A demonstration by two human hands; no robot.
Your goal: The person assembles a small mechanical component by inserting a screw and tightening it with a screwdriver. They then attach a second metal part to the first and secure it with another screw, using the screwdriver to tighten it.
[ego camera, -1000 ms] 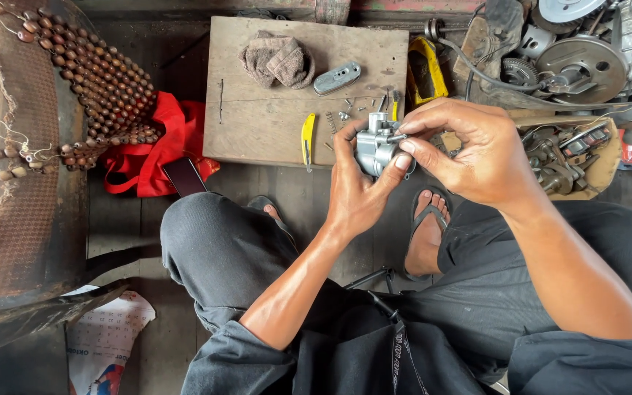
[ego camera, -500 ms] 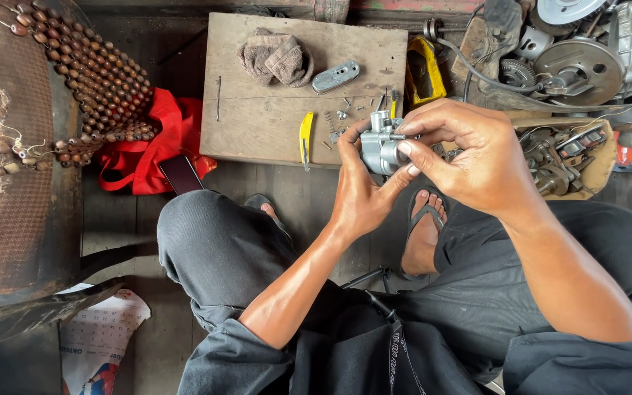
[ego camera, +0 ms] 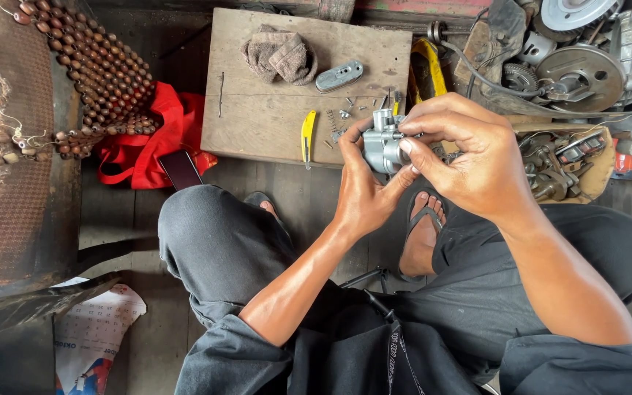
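Note:
A small grey metal engine part (ego camera: 382, 143) is gripped in my left hand (ego camera: 363, 186), held in the air just in front of a wooden board (ego camera: 257, 110). My right hand (ego camera: 466, 157) curls over the part from the right, its fingertips pressing on the part's top and side. Much of the part is hidden between the two hands. On the board behind lie small springs and screws (ego camera: 341, 117), a yellow-handled tool (ego camera: 307, 135), a grey metal cover (ego camera: 339, 75) and a folded brown rag (ego camera: 281, 55).
A heap of engine parts and gears (ego camera: 572, 66) fills the upper right, with a tray of more parts (ego camera: 565, 164). A red bag (ego camera: 151, 143) with a dark phone (ego camera: 181, 170) lies left of the board. A beaded seat cover (ego camera: 96, 73) is at the far left.
Both hands and the metal part have shifted slightly; my right hand's fingers have moved over the part's top. Everything on the board stays where it was.

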